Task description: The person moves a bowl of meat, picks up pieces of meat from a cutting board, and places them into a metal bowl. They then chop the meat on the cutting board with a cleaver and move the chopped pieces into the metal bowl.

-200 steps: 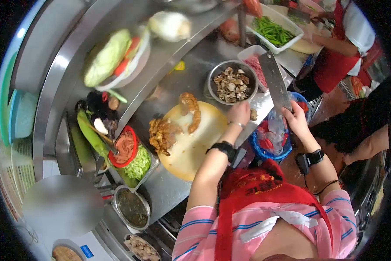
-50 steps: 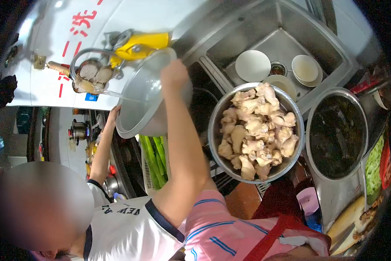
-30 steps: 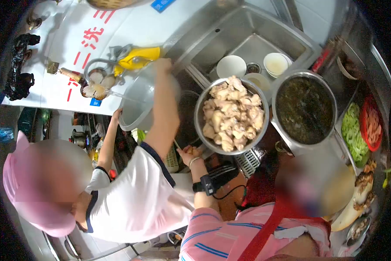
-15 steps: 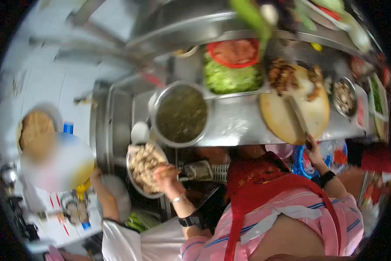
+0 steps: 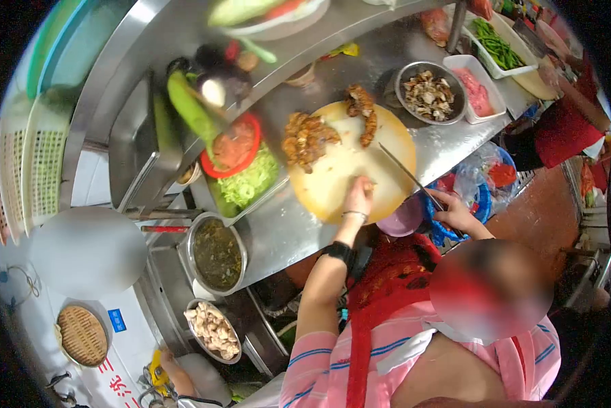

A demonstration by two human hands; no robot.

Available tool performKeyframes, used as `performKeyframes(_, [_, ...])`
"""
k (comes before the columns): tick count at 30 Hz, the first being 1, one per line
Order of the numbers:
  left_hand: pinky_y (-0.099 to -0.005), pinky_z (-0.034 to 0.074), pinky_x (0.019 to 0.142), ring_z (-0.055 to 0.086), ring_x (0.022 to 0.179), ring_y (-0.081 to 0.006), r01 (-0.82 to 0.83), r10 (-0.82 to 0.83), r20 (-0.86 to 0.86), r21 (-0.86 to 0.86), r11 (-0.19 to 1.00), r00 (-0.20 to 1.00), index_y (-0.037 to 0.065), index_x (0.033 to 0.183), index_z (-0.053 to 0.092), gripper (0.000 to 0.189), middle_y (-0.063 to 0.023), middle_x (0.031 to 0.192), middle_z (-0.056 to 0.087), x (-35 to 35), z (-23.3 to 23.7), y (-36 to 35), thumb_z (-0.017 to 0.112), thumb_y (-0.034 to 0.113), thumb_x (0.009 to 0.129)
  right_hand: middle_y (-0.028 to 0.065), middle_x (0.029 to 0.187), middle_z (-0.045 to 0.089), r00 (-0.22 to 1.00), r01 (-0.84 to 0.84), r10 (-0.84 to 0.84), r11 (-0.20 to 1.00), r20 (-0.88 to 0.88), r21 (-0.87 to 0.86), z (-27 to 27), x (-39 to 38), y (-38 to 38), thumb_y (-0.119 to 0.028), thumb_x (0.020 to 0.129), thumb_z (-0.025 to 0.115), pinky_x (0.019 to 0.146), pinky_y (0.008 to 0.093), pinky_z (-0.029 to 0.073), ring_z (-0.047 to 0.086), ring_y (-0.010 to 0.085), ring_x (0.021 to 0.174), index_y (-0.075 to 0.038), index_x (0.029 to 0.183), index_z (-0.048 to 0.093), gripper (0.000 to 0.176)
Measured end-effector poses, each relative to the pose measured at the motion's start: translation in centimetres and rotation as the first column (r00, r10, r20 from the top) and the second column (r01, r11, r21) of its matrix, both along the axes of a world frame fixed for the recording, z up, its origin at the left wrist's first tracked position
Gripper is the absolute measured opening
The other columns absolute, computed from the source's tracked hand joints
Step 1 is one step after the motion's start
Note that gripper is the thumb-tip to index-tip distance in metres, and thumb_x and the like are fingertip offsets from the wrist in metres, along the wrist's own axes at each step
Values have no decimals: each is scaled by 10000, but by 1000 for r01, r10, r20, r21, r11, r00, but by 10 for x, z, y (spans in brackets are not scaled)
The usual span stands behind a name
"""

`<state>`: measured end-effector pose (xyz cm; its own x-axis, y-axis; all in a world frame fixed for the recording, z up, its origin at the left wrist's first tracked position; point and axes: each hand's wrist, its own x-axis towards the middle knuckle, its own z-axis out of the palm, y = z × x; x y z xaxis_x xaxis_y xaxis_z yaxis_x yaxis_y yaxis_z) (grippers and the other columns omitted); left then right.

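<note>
right hand (image 5: 455, 216): gripping cleaver (image 5: 405, 165), blade edge-on over board. left hand (image 5: 358, 196): fingers curled over near side of round board (image 5: 324, 180); contents cannot be told. browned food (image 5: 309, 141): board's far left. steel counter (image 5: 268, 248): shredded greens (image 5: 252, 183), metal bowl (image 5: 454, 113). reddish floor (image 5: 530, 217) beyond. since previous frame: left hand shifted from chicken bowl (image 5: 198, 342) to board.

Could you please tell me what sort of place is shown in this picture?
Probably a commercial kitchen, perhaps a restaurant's: a large round cutting board lies on a long metal counter, shredded green vegetable and pale meat pieces stand ready in containers, and the right hand holds a knife.
</note>
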<state>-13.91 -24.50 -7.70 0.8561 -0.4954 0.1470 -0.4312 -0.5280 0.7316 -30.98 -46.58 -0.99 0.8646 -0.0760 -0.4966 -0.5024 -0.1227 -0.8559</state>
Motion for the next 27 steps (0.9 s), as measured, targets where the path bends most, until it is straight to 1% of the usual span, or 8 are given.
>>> performKeyframes(4, [-363,470,742,551,879,-309,-143,143,-158,11,990,977,76,942,594,293,-151,1040,509,-12,-2,-8,678,125,666,119,1004,612,933,-61,96,992,348,-110,-20,-13,-7,1,663,529,710,330,467,600,203,801,-79,1276,398,632])
performKeyframes(6, [-365,472,758,552,885,-309,-146,138,61,161,976,988,111,979,593,351,-142,1103,502,-20,6,-4,701,174,650,193,977,603,922,-117,219,944,320,-308,-8,-12,-4,-11,650,550,736,366,465,614,268,822,-77,1265,404,636])
performKeyframes(15, [-400,446,790,526,919,-323,-184,148,199,176,967,969,107,1038,542,425,-131,997,542,-21,-7,9,698,224,660,228,800,591,930,-101,288,798,229,-594,-2,-8,24,-119,663,598,663,438,472,595,356,708,-151,1247,428,609])
performKeyframes(21, [-289,454,697,547,760,-185,-396,401,4,-136,908,916,31,920,542,300,-72,824,563,-28,-19,58,691,93,668,168,702,545,887,-13,388,564,251,-826,21,1,57,-184,719,605,499,403,469,568,325,559,-189,1254,427,563])
performKeyframes(22, [-260,448,681,532,727,-134,-416,294,-305,-502,759,906,21,879,551,208,-48,795,564,-25,-29,71,664,55,708,154,707,527,868,81,382,522,318,-849,11,4,65,-196,735,589,470,390,464,559,308,532,-215,1279,391,579])
performKeyframes(24, [-253,445,684,528,728,-111,-493,432,-249,-295,819,867,15,852,558,123,-38,791,570,-45,-17,93,625,33,751,141,713,509,844,168,383,474,374,-864,-19,4,80,-208,751,573,441,377,459,551,292,506,-240,1305,354,596])
performKeyframes(26, [-248,442,681,526,720,-107,-521,460,-249,-324,790,852,15,844,562,97,-34,784,571,-55,-28,108,615,35,764,138,759,523,878,-263,457,209,-144,-942,-52,11,87,-214,776,534,447,375,468,567,280,524,-278,1348,257,638])
performKeyframes(27, [-242,439,679,525,711,-103,-545,488,-244,-346,763,838,15,836,566,73,-30,777,572,-54,-31,114,605,37,778,136,755,536,884,-293,436,228,-172,-929,-47,17,90,-204,794,500,456,375,475,574,276,535,-310,1363,199,652])
